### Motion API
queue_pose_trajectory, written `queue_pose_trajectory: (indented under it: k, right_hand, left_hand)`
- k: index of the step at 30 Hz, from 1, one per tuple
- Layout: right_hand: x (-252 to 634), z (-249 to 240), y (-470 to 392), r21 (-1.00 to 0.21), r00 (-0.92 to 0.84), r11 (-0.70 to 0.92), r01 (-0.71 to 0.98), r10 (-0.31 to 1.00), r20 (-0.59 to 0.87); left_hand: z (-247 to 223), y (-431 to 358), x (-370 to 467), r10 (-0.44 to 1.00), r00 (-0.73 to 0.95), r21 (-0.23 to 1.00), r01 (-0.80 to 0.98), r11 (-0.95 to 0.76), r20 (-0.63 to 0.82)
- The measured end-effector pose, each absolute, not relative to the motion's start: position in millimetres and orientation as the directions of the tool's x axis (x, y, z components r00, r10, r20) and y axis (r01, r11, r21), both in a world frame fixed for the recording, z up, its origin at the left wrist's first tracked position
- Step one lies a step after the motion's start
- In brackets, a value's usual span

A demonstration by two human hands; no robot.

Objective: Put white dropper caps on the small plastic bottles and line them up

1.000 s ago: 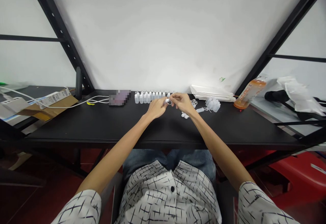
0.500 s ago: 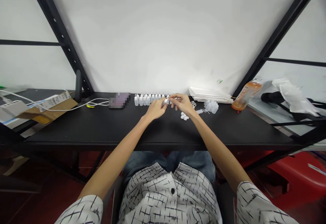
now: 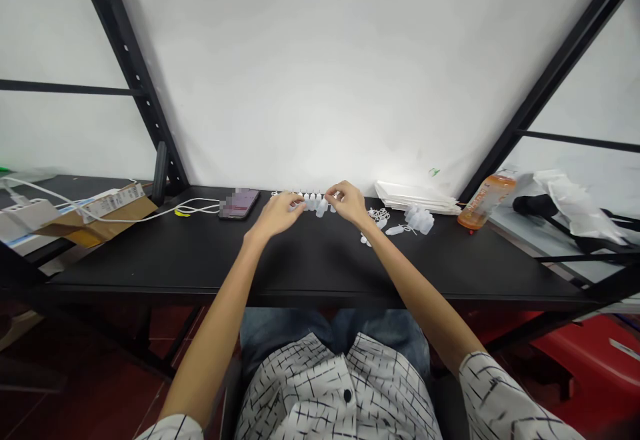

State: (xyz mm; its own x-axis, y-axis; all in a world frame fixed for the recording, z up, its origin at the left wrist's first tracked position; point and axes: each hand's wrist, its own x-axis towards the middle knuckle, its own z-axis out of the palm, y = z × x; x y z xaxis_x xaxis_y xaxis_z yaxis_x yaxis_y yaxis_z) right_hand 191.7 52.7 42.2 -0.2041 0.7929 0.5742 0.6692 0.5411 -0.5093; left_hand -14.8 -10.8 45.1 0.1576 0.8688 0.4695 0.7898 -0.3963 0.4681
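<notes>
A row of small white bottles [image 3: 313, 203] stands on the black table near the wall. My left hand [image 3: 277, 215] is over the left part of this row, hiding several bottles, with its thumb and forefinger slightly apart beside them. Close by on the right, my right hand [image 3: 349, 203] pinches the top of one small bottle [image 3: 321, 209], which tilts in front of the row. White strings and small parts [image 3: 380, 216] lie to the right of my right hand, partly behind the wrist. One loose bottle [image 3: 395, 230] with a string rests there too.
A clump of translucent pieces [image 3: 420, 219] and a white paper stack [image 3: 415, 198] are on the right, beside an orange drink bottle [image 3: 485, 201]. On the left are a phone [image 3: 240, 204], a white cable [image 3: 200, 208] and an opened cardboard box [image 3: 107, 217].
My hands, which were together around a small white piece, have moved apart. My left hand has shifted left, and the tilted bottle now shows between them. The view has shifted slightly.
</notes>
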Motion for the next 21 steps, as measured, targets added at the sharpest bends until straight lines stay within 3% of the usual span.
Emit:
queue_pose_trajectory:
  k: [6,12,21]
  right_hand:
    - [148,38,74,-0.392,-0.241,0.486,0.781,0.813,0.530]
    - [132,27,78,-0.310,-0.284,0.476,0.823,0.817,0.501]
    - [136,25,78,-0.326,-0.293,0.500,0.803,0.806,0.515]
  left_hand:
    - [67,-26,-46,0.832,0.036,0.525,0.760,-0.383,0.554]
    - [51,-10,-58,0.857,0.034,0.542,0.761,-0.356,0.515]
    - [42,-4,-54,0.901,0.132,0.526,0.774,-0.354,0.412]
